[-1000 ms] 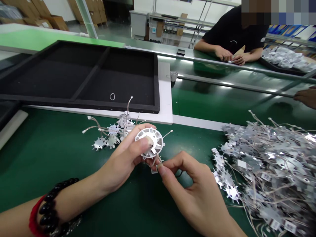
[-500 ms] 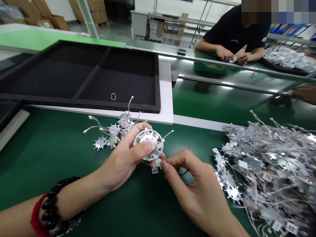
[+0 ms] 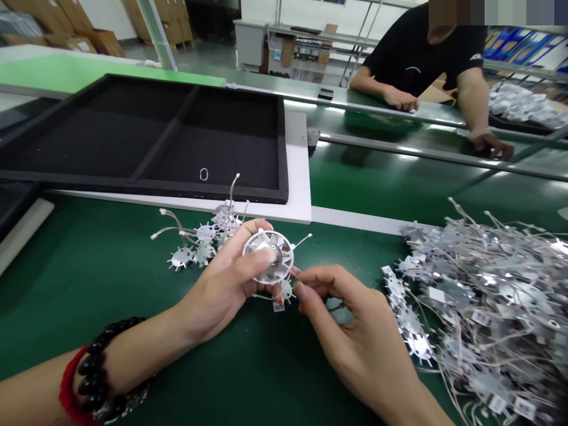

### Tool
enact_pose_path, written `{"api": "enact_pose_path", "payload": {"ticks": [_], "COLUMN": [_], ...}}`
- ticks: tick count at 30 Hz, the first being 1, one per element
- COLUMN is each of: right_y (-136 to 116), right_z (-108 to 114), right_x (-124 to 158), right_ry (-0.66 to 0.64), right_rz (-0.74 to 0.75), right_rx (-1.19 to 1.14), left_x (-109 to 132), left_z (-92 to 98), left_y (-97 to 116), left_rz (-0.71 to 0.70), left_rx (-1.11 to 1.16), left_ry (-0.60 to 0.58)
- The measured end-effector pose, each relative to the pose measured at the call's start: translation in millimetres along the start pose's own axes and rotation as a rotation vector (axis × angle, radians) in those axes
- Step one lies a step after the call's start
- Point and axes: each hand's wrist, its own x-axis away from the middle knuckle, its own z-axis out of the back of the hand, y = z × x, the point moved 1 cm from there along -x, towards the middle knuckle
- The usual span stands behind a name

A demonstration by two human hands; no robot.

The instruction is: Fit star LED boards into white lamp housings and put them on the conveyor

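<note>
My left hand (image 3: 222,284) grips a round white spoked plastic frame (image 3: 286,273), thumb pressed on its face and fingers behind. A thin wire (image 3: 294,272) runs from the frame's lower right edge to my right hand (image 3: 355,322), whose thumb and forefinger are pinched around it. Just below the frame is a small silvery plate with prongs (image 3: 287,290) and a white printed label (image 3: 278,307); whether a hand holds this plate is hidden. Several similar pronged plates with wires (image 3: 205,235) lie on the green table beyond my left hand.
To the right spreads a large heap of silvery pronged plates (image 3: 492,313) with tangled wires. A black divided tray (image 3: 284,160) rests on a white board (image 3: 299,177) at the far left. Across the bench, a person in a black shirt (image 3: 421,56) leans on the table.
The round frame has tilted slightly, and my left thumb has shifted a little left on it. My right fingertips have moved slightly right. The other person's arm now reaches out across the bench.
</note>
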Motion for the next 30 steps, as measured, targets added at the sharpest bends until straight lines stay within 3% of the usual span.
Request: {"api": "enact_pose_path", "payload": {"ticks": [12,20,25,30], "right_y": [2.9,-5.5,-4.2,3.4], "right_z": [5.4,9.7,7.0,5.6], "right_x": [-1.6,-6.1,-5.2,-3.0], "right_ry": [0.030,0.117,0.079,0.030], "right_rz": [0.054,0.265,0.276,0.358], "right_rx": [0.125,0.246,0.249,0.308], "left_x": [0.4,3.6,6.3,1.9], "left_z": [2.3,2.4,-1.4,0.2], "left_y": [-0.4,-0.7,-2.3,-2.7], "left_rz": [0.066,0.095,0.089,0.118], "left_rx": [-0.007,0.028,-0.007,0.086], "left_ry": [0.015,-0.007,0.060,-0.020]}}
